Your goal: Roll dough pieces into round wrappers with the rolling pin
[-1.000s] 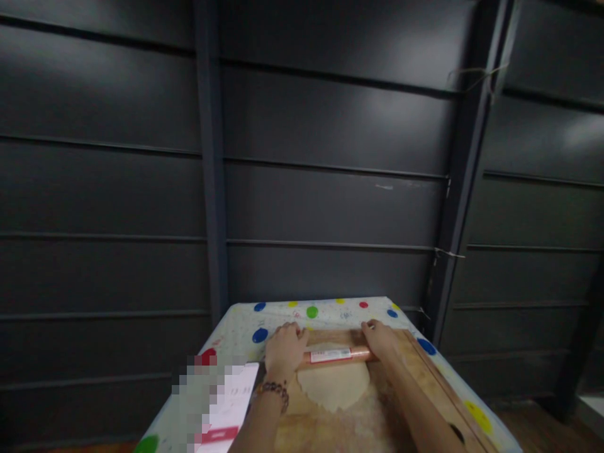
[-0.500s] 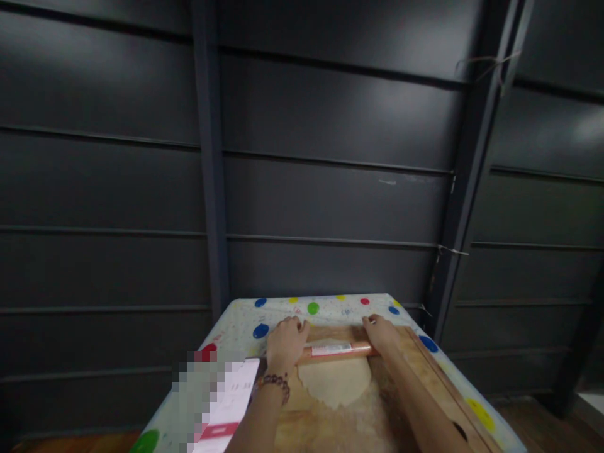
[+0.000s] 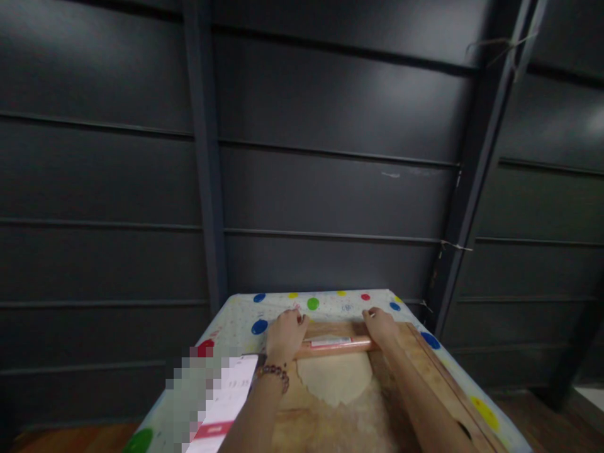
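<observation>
A wooden rolling pin (image 3: 336, 345) with a label on its middle lies crosswise over the far part of a thin, pale sheet of dough (image 3: 336, 379). The sheet is roughly round with a ragged near edge. My left hand (image 3: 285, 336), a beaded bracelet at its wrist, is on the pin's left end with the fingers curled. At the right end, my right hand (image 3: 381, 327) is curled over the pin in the same way. Both palms hide the pin's ends. Under the dough is a wooden board (image 3: 325, 431).
A white tablecloth (image 3: 330, 303) with coloured dots covers the table. Left of my left forearm lies a phone (image 3: 231, 390) with a lit screen, partly hidden by pixelation. A dark panelled wall (image 3: 330, 189) rises behind the table.
The rolling pin and both hands have shifted slightly away from me, baring a little more of the near dough. My view has tilted down slightly.
</observation>
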`<state>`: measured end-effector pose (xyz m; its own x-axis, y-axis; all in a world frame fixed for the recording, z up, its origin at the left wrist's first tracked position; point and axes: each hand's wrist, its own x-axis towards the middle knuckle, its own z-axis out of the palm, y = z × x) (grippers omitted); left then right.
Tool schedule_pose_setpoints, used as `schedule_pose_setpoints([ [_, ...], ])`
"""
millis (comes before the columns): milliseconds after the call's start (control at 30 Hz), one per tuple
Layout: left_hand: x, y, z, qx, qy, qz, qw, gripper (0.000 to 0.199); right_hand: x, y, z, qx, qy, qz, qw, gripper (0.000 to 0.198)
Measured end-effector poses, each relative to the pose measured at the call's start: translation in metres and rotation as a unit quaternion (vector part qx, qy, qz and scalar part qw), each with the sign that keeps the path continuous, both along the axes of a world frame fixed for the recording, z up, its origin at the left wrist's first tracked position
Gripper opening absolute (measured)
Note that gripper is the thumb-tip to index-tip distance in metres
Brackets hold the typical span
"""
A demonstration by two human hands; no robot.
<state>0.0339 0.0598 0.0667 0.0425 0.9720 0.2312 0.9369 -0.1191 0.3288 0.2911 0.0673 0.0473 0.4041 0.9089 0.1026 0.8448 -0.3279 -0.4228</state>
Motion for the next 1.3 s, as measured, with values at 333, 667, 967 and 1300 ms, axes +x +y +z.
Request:
schedule_pose_setpoints([
  [333,-0.001,0.003,-0.003,0.014,-0.006,-0.001,1.000,0.039,-0.001,-0.001,0.003,0.001,0.001,0.001,1.000,0.044],
  [667,0.000,0.001,-0.002,0.005,-0.005,0.004,1.000,0.035,0.000,0.001,0.000,-0.001,0.000,-0.005,1.000,0.045],
  [967,0.000,-0.009,0.003,0.005,0.017,0.007,1.000,0.036,-0.001,-0.002,-0.001,0.000,-0.011,0.004,1.000,0.045],
  [1300,0.001,-0.023,0.006,0.014,0.035,0.005,0.999,0.036,-0.005,-0.014,-0.002,0.006,-0.074,0.055,0.996,0.044],
])
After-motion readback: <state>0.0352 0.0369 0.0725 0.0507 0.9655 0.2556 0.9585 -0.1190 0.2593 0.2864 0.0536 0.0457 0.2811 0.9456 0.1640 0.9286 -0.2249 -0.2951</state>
